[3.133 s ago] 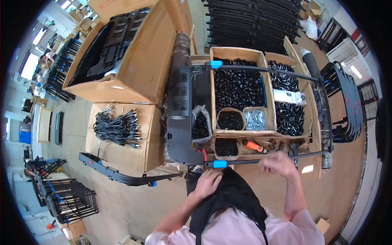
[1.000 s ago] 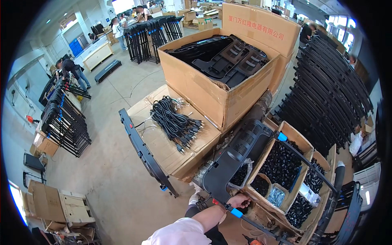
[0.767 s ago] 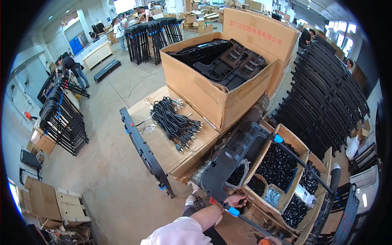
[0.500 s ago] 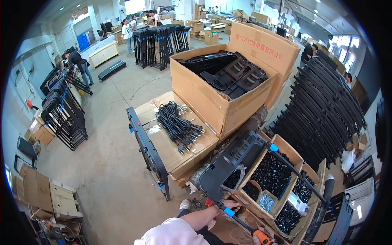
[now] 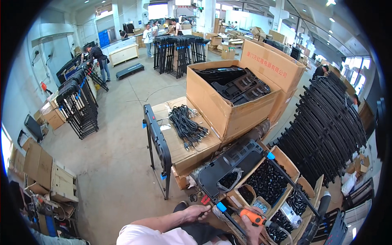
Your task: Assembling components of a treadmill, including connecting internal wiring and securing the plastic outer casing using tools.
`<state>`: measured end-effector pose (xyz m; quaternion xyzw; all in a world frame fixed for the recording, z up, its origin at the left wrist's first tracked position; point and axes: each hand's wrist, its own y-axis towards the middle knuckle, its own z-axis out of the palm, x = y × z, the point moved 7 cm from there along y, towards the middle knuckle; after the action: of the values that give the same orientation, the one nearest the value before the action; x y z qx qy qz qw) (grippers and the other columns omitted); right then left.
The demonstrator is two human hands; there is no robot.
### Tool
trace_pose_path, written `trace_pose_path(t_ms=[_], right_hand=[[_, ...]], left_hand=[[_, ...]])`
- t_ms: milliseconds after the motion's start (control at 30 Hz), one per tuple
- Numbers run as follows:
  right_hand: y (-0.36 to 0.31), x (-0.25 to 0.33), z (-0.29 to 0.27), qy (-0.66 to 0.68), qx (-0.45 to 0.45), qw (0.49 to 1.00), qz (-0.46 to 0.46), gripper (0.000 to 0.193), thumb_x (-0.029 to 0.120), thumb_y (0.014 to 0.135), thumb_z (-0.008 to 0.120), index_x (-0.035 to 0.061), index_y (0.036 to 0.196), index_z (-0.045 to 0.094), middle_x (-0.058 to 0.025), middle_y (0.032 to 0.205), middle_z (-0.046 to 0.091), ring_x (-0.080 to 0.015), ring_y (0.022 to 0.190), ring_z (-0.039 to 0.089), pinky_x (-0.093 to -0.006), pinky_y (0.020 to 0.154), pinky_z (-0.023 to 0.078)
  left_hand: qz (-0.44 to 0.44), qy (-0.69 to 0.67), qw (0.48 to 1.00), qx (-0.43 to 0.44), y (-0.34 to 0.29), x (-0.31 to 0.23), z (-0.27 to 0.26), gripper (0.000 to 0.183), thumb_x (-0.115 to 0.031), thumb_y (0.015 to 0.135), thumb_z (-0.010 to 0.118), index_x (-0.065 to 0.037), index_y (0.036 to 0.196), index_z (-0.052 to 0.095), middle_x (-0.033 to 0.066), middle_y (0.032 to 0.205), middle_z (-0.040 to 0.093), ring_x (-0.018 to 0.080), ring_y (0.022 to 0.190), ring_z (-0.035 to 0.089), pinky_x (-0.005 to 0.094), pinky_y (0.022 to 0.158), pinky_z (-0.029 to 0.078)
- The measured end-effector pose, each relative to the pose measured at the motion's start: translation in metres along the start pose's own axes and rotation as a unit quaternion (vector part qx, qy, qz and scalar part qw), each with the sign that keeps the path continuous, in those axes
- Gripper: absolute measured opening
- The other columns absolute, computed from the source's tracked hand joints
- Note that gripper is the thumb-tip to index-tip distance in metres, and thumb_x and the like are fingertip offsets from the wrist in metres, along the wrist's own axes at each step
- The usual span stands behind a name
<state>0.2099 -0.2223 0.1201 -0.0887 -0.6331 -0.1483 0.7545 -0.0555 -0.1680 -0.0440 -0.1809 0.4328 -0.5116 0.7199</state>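
My left hand [image 5: 197,212] is closed in a pinch beside a blue clip [image 5: 221,206] on a black metal frame; whatever its fingertips hold is too small to make out. My right hand [image 5: 252,229] grips an orange electric screwdriver [image 5: 252,217], its tip toward the frame's near bar and its cord end toward the parts bins. The frame joins a black plastic panel [image 5: 210,179] lying beside the bins. A second blue clip [image 5: 270,155] shows at the frame's far side. Red-handled pliers [image 5: 205,199] are near my left hand.
Cardboard bins [image 5: 288,151] hold black knobs and silver screws. Left of them, a carton carries bundled black cables [image 5: 185,124]; a black folding frame [image 5: 157,141] leans against it. Behind stands a large open carton [image 5: 208,102] of plastic parts. Black frames [image 5: 326,122] are stacked at right.
My left hand has drawn back leftward from the frame's near bar. The orange screwdriver and my right hand have come up into fuller view. The whole view has shifted.
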Motion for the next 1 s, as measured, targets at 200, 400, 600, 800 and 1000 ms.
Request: trace_pose_path(t_ms=[200, 400, 600, 800, 1000], right_hand=[[0.011, 0.015, 0.032, -0.017, 0.027, 0.999, -0.033, 0.058, 0.003, 0.086, 0.079, 0.0008, 0.136, 0.05, -0.0195, 0.131, 0.067, -0.0249, 0.119, 0.066, -0.0405, 0.107, 0.052], [0.029, 0.019, 0.039, -0.011, 0.007, 0.999, -0.052, 0.052, 0.003, 0.088, 0.077, -0.0005, 0.133, 0.052, -0.0189, 0.132, 0.064, -0.0254, 0.119, 0.064, -0.0419, 0.109, 0.051], [0.048, 0.011, 0.029, -0.043, -0.054, 0.996, -0.051, 0.052, 0.004, 0.088, 0.078, -0.0005, 0.134, 0.053, -0.0187, 0.129, 0.067, -0.0259, 0.118, 0.066, -0.042, 0.107, 0.052], [0.08, 0.006, 0.027, -0.094, -0.085, 0.992, -0.021, 0.054, 0.001, 0.087, 0.077, 0.0001, 0.135, 0.052, -0.0218, 0.131, 0.067, -0.0295, 0.124, 0.066, -0.0452, 0.111, 0.051], [0.136, 0.016, 0.063, -0.131, -0.062, 0.989, 0.03, 0.053, 0.0, 0.088, 0.078, 0.0019, 0.135, 0.053, -0.0213, 0.133, 0.066, -0.0282, 0.124, 0.065, -0.0436, 0.111, 0.051]], left_hand=[[0.068, -0.118, 0.99, 0.044, 0.018, -0.054, 0.08, 0.023, -0.035, 0.11, 0.059, -0.013, 0.103, 0.063, -0.0045, 0.081, 0.056, 0.0095, 0.07, 0.049, 0.0227, 0.059, 0.04], [0.061, -0.168, 0.984, -0.001, 0.034, -0.078, 0.093, 0.023, -0.033, 0.112, 0.056, -0.011, 0.112, 0.065, -0.0044, 0.088, 0.056, 0.0099, 0.076, 0.05, 0.0231, 0.065, 0.043], [0.001, -0.179, 0.982, 0.065, 0.077, -0.082, 0.1, 0.024, -0.031, 0.112, 0.055, -0.01, 0.111, 0.067, -0.0039, 0.087, 0.06, 0.0099, 0.076, 0.058, 0.0239, 0.065, 0.05], [-0.042, -0.175, 0.978, 0.109, 0.091, -0.114, 0.112, 0.023, -0.031, 0.112, 0.054, -0.012, 0.113, 0.065, -0.0039, 0.091, 0.057, 0.01, 0.08, 0.052, 0.0243, 0.07, 0.044], [-0.076, -0.22, 0.968, 0.097, 0.108, -0.153, 0.097, 0.024, -0.034, 0.11, 0.06, -0.011, 0.114, 0.065, -0.0044, 0.088, 0.058, 0.0096, 0.078, 0.054, 0.024, 0.067, 0.044]])
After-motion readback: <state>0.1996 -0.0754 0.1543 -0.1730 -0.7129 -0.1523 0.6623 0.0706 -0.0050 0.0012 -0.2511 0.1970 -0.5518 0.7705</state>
